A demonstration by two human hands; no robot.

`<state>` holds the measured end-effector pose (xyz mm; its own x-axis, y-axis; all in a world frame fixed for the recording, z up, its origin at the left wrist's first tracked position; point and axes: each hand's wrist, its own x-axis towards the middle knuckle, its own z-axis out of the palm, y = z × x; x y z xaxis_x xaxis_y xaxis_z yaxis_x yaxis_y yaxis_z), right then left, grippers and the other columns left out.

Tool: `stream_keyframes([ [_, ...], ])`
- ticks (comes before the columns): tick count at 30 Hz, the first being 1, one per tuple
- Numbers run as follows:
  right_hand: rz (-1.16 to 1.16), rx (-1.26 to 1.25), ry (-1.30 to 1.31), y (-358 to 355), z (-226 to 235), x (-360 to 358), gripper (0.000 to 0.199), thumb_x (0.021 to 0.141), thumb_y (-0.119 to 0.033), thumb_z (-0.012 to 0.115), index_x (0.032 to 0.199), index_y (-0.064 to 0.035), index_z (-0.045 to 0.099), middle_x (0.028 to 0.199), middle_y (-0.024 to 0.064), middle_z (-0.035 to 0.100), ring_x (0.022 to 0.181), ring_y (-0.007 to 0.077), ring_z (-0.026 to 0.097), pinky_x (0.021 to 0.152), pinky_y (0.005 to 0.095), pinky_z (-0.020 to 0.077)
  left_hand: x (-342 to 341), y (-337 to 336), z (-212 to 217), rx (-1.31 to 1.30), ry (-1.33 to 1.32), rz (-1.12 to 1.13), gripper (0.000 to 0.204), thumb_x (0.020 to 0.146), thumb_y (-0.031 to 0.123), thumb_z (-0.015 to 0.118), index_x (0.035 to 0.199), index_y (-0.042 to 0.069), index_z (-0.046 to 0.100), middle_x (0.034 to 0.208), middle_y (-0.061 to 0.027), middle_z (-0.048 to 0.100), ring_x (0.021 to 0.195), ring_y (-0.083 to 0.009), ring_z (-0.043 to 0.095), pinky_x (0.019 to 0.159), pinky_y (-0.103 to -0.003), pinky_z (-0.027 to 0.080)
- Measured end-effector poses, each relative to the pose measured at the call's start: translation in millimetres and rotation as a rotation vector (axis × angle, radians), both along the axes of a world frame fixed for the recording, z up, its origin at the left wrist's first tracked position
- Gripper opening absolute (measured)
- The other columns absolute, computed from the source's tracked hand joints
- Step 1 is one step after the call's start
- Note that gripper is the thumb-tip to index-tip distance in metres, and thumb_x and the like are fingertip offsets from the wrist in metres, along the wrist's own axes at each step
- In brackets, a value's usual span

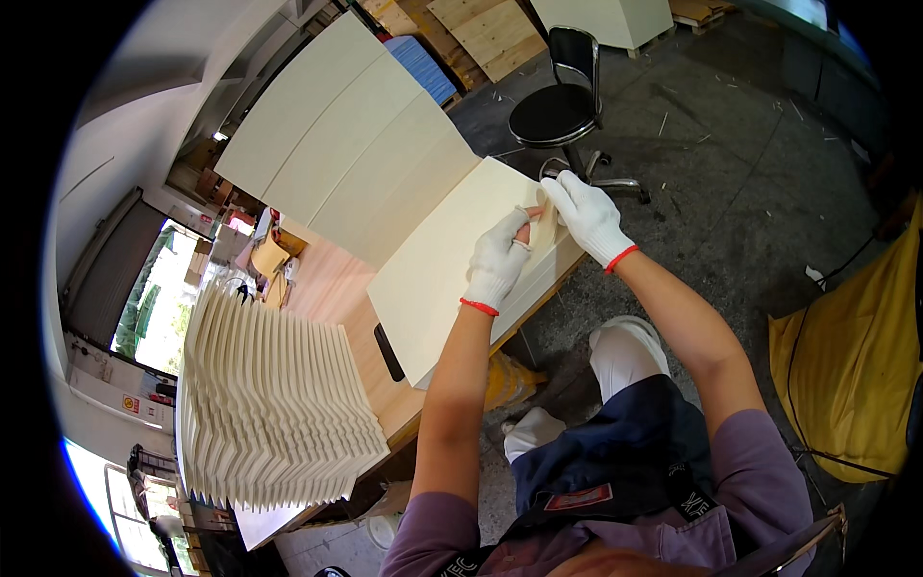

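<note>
The cream board (433, 279), smooth and creased into panels, is laid partly on the table (332, 279), its far panels raised. The left hand (497, 257) and right hand (586, 216) are placed near its edge; whether fingers grip cannot be told.

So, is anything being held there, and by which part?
Seemingly a pale, curled piece, between the left hand and right hand; exactly where it's gripped can't be told.

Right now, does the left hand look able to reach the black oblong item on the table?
Probably yes: the left hand need only leave the cream panel; the black oblong item lies in plain view by the panel's edge, with nothing seen covering it.
</note>
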<state>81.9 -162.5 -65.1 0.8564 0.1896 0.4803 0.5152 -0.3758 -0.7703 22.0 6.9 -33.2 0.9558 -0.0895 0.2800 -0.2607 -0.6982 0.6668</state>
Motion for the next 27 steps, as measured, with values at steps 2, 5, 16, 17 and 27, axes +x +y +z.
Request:
stream_keyframes([
  [2, -0.013, 0.0, -0.09, 0.2, -6.3, 2.3, 0.03, 0.101, -0.038, 0.041, 0.106, -0.0121, 0.057, 0.084, 0.0155, 0.06, 0.077, 0.0367, 0.061, 0.065, 0.0475, 0.0446, -0.4, -2.5, 2.4, 0.067, 0.031, 0.022, 0.03, 0.092, 0.017, 0.063, 0.121, 0.013, 0.066, 0.083, -0.0073, 0.061, 0.079, -0.0146, 0.057, 0.077, -0.029, 0.046],
  [5, -0.035, -0.039, -0.133, 0.1, -10.8, 4.4, 0.029, 0.101, -0.037, 0.04, 0.108, -0.0135, 0.057, 0.086, 0.0148, 0.06, 0.078, 0.0364, 0.062, 0.065, 0.0475, 0.0447, -1.4, -5.5, 4.2, 0.129, 0.032, 0.045, 0.03, 0.09, 0.019, 0.067, 0.119, 0.013, 0.067, 0.074, -0.0038, 0.054, 0.071, -0.0126, 0.05, 0.071, -0.028, 0.045],
  [16, -0.015, -0.015, -0.032, 0.0, -6.5, 2.0, 0.031, 0.102, -0.039, 0.038, 0.109, -0.0161, 0.057, 0.084, 0.0134, 0.059, 0.076, 0.0353, 0.062, 0.064, 0.0468, 0.0443, -1.6, -3.9, 4.0, 0.062, 0.027, 0.011, 0.035, 0.089, 0.018, 0.067, 0.124, 0.013, 0.065, 0.075, -0.0009, 0.051, 0.071, -0.0106, 0.047, 0.07, -0.026, 0.044],
  [17, -0.015, -0.009, -0.033, -0.3, -5.8, 1.0, 0.031, 0.102, -0.039, 0.038, 0.108, -0.0156, 0.057, 0.083, 0.0135, 0.059, 0.076, 0.0353, 0.062, 0.064, 0.0467, 0.0443, -1.4, -3.7, 3.7, 0.056, 0.023, 0.003, 0.034, 0.09, 0.017, 0.065, 0.124, 0.014, 0.065, 0.075, -0.0017, 0.052, 0.071, -0.011, 0.048, 0.071, -0.026, 0.044],
  [27, -0.05, 0.019, 0.002, 2.2, -4.3, 1.9, 0.037, 0.101, -0.045, 0.04, 0.099, -0.0116, 0.054, 0.08, 0.0171, 0.062, 0.078, 0.0377, 0.063, 0.066, 0.0478, 0.0444, 0.9, 1.4, -0.7, 0.117, 0.01, -0.013, 0.026, 0.092, 0.018, 0.062, 0.118, 0.012, 0.065, 0.09, -0.014, 0.067, 0.085, -0.021, 0.063, 0.08, -0.031, 0.05],
])
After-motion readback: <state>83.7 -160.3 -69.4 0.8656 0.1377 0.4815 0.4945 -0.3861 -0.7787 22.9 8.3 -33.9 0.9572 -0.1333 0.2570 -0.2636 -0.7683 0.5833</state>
